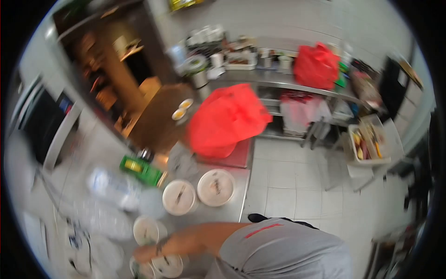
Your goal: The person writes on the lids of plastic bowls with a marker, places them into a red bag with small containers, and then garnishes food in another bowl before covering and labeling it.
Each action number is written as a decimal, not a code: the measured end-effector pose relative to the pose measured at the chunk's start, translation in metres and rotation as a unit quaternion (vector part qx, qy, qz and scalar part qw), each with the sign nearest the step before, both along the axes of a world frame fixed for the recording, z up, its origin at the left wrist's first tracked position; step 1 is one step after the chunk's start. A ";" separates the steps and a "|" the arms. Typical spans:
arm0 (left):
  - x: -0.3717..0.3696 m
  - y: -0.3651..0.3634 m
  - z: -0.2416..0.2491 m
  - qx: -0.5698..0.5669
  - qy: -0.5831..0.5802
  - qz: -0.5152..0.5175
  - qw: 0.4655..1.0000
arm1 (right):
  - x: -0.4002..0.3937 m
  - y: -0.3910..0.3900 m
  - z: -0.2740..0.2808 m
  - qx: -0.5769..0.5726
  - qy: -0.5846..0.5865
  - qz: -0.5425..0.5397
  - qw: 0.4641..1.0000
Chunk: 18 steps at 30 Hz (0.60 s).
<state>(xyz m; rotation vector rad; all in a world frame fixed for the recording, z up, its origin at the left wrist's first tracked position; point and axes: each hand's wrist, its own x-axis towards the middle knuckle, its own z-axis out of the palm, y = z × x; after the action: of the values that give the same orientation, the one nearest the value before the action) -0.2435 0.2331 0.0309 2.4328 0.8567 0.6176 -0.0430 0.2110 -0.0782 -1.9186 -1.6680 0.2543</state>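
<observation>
One of my arms, in a grey sleeve, reaches over the steel counter (232, 214); it looks like my right hand (146, 253), at a round white-lidded tub (168, 266). Its fingers are blurred, and whether they hold anything is hidden. Another lidded tub (147, 229) stands just beyond the hand. Two larger lidded tubs, one (179, 197) beside the other (216, 187), stand further up the counter. Behind them is a red plastic bag (225, 122). My left hand does not show.
A green box (139, 168) and clear plastic containers (114, 188) lie left of the tubs. Two small cups (182, 109) sit on a brown surface. Another red bag (317, 66) is on the back steel shelf. A bin of utensils (369, 142) stands at the right.
</observation>
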 end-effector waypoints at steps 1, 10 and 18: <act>0.003 0.047 -0.045 -0.256 -0.169 0.004 0.952 | -0.002 -0.001 -0.016 0.119 0.037 0.024 0.992; -0.025 0.040 0.001 -0.402 -0.416 0.041 0.815 | -0.005 -0.010 0.027 0.036 0.181 -0.087 0.979; -0.078 0.039 0.023 -0.381 -0.447 0.149 0.796 | 0.012 -0.030 0.090 0.129 0.309 -0.002 0.942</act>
<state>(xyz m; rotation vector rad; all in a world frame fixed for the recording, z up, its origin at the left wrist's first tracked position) -0.3213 0.2717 0.0537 1.0686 0.8212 1.1285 -0.0312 0.1814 0.0122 -1.4431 -1.2037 0.5433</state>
